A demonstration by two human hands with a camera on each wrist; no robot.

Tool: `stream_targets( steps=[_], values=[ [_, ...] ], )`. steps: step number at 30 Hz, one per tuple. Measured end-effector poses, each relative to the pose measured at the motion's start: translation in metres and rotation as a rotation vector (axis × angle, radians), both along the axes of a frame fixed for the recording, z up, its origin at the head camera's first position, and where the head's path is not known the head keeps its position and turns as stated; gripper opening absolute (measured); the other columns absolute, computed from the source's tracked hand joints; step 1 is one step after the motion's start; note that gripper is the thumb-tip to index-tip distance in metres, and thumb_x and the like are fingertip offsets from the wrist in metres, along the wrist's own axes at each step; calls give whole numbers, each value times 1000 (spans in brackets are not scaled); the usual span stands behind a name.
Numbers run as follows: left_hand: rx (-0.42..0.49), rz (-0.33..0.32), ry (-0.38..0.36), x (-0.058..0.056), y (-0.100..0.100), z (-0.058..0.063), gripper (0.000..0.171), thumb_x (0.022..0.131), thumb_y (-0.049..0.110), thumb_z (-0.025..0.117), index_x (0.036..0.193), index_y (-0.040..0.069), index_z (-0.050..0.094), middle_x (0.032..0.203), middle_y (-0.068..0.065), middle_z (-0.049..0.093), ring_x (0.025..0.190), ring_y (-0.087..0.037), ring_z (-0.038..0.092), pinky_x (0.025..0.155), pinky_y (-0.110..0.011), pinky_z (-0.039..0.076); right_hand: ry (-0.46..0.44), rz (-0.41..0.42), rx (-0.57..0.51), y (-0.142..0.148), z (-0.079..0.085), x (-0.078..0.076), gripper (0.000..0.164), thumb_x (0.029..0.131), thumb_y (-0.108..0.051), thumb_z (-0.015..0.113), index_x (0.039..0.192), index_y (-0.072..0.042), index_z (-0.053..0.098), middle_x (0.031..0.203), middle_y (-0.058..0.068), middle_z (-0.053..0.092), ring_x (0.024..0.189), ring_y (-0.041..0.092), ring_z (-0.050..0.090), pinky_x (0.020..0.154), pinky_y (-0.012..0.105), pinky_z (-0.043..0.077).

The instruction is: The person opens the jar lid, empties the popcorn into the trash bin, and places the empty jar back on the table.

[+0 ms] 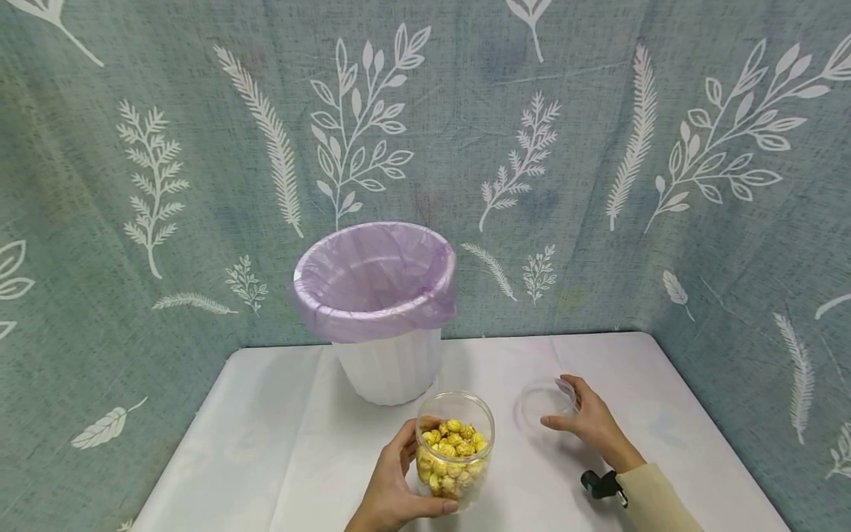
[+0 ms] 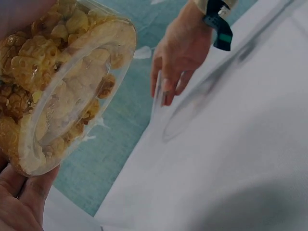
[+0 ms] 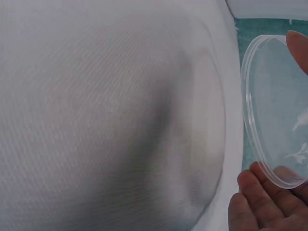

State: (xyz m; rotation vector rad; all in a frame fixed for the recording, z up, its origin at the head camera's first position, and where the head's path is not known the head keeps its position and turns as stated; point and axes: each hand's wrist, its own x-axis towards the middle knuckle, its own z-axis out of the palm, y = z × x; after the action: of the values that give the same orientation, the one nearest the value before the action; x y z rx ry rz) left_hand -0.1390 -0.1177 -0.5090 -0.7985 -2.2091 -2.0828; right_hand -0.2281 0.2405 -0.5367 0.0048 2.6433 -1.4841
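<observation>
A clear round jar (image 1: 457, 473) partly filled with yellow popcorn (image 1: 452, 443) is in my left hand (image 1: 392, 484), with fingers and thumb around its side. Its mouth is uncovered in the head view. The left wrist view shows the jar's clear base (image 2: 77, 96), raised off the table. Farther right, my right hand (image 1: 595, 425) holds a clear round lid (image 1: 541, 405) by its edge between thumb and fingers. In the right wrist view the lid (image 3: 274, 110) is seen edge-on at the right, above the cloth; part of it is cut off by the frame.
Behind the jar, to the left, stands a white bin (image 1: 392, 366) lined with a purple bag (image 1: 372, 325). A white cloth (image 1: 266, 443) covers the table. Green leaf-patterned fabric (image 1: 425, 148) hangs behind and at both sides. A dark band (image 1: 600, 485) circles the right wrist.
</observation>
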Motion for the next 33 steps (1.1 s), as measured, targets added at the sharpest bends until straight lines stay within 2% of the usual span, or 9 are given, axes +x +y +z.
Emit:
stream_targets(
  steps=[8, 19, 26, 33],
  values=[
    [11, -2, -15, 1, -1, 0, 86, 69, 9, 90, 141, 15, 45, 138, -6, 55, 127, -28, 53, 106, -37, 41, -18, -15, 110, 1, -5, 1, 108, 69, -37, 91, 151, -1, 29, 153, 31, 29, 139, 51, 30, 109, 63, 32],
    [46, -7, -41, 1, -1, 2, 87, 68, 6, 90, 142, 15, 45, 140, -6, 54, 128, -29, 51, 107, -34, 40, 63, 1, 288, 0, -8, 2, 111, 63, -27, 95, 147, 9, 30, 147, 32, 40, 133, 51, 39, 106, 61, 36],
    [51, -6, -46, 2, -3, 2, 88, 68, 6, 90, 143, 14, 44, 140, -8, 53, 129, -30, 50, 107, -35, 39, 72, 10, 296, 0, -5, 4, 108, 67, -27, 93, 147, 10, 30, 146, 31, 43, 134, 50, 38, 107, 61, 34],
    [52, 10, -93, 3, -4, 3, 89, 68, 8, 90, 143, 13, 43, 142, -7, 52, 132, -28, 49, 109, -36, 38, 117, -15, 255, 3, 6, 4, 93, 76, -27, 86, 144, 11, 35, 142, 31, 46, 129, 51, 43, 104, 60, 38]
  ],
)
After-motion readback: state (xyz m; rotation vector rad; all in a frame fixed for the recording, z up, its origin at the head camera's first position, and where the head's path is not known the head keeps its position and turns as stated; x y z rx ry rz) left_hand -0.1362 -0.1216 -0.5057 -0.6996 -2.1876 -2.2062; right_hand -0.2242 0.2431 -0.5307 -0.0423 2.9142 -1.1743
